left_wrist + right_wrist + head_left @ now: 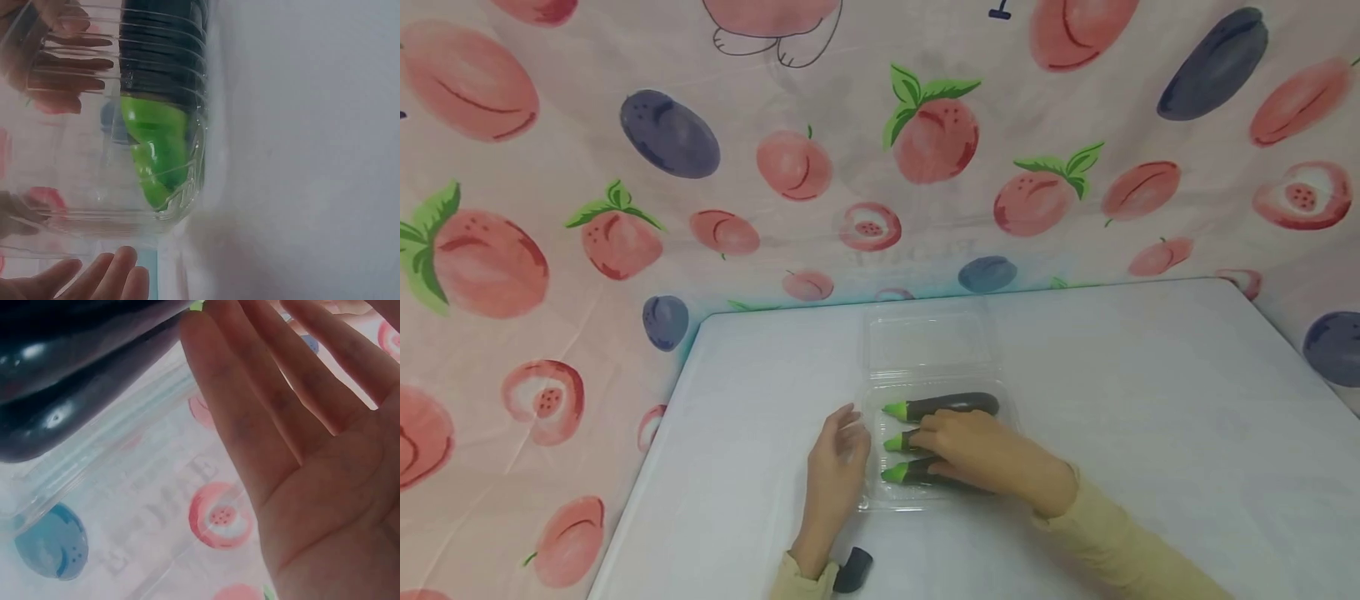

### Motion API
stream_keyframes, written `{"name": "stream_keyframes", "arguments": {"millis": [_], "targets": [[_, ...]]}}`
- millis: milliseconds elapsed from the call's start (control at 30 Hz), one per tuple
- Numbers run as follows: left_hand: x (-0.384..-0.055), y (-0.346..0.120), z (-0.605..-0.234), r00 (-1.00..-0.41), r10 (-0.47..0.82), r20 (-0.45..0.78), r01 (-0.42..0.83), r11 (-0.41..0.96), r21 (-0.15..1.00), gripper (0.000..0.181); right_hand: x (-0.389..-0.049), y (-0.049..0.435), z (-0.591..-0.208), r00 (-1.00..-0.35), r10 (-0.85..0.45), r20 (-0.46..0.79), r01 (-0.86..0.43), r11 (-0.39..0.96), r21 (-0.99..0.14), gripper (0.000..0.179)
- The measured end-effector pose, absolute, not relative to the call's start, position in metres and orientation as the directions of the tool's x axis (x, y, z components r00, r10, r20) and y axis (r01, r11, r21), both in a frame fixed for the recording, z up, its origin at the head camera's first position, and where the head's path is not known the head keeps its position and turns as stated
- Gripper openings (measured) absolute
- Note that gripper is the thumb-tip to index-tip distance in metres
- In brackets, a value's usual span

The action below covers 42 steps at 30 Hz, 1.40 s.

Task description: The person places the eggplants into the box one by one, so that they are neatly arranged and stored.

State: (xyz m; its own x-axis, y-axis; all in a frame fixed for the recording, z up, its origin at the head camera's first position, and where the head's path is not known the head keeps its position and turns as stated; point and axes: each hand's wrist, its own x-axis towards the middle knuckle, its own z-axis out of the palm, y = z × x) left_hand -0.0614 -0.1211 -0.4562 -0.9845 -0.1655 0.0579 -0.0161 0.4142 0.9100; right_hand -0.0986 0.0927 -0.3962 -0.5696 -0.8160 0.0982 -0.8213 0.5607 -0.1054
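Three dark eggplants with green caps lie side by side in a clear plastic clamshell box [898, 504]: a back eggplant [955, 405], a middle eggplant [912, 440] and a front eggplant [917, 472]. My right hand [981, 450] reaches over the middle and front ones from the right, covering much of both. In the right wrist view its fingers [234, 406] extend straight, fingertips right at the glossy eggplants [81, 369]. Beside the box's left wall is my left hand [838, 462], holding nothing. Its relaxed fingertips [125, 256] show near the box wall in the left wrist view.
The box's clear lid [932, 343] is folded back flat behind it on the white table [1150, 417]. A black device [853, 570] sits at the left wrist. Fruit-printed cloth [865, 108] rises behind the table and along its left and right sides.
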Motion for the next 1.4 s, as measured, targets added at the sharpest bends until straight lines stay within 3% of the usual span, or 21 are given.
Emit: {"name": "stream_keyframes", "arguments": {"millis": [467, 1100, 1400], "targets": [[-0.069, -0.131, -0.452, -0.981, -0.169, 0.093, 0.012, 0.426, 0.905, 0.041, -0.105, 0.108, -0.397, -0.592, -0.780, 0.202, -0.804, 0.587, -0.090, 0.042], [-0.089, -0.140, -0.448, -0.979, -0.132, 0.155, 0.077, 0.464, 0.883, 0.045, -0.120, 0.127, -0.399, -0.700, -0.651, 0.294, -0.704, 0.699, -0.127, 0.047], [-0.100, -0.144, -0.448, -0.974, -0.078, 0.211, 0.148, 0.487, 0.861, 0.046, -0.128, 0.138, -0.401, -0.721, -0.598, 0.350, -0.673, 0.724, -0.149, 0.051]]}}
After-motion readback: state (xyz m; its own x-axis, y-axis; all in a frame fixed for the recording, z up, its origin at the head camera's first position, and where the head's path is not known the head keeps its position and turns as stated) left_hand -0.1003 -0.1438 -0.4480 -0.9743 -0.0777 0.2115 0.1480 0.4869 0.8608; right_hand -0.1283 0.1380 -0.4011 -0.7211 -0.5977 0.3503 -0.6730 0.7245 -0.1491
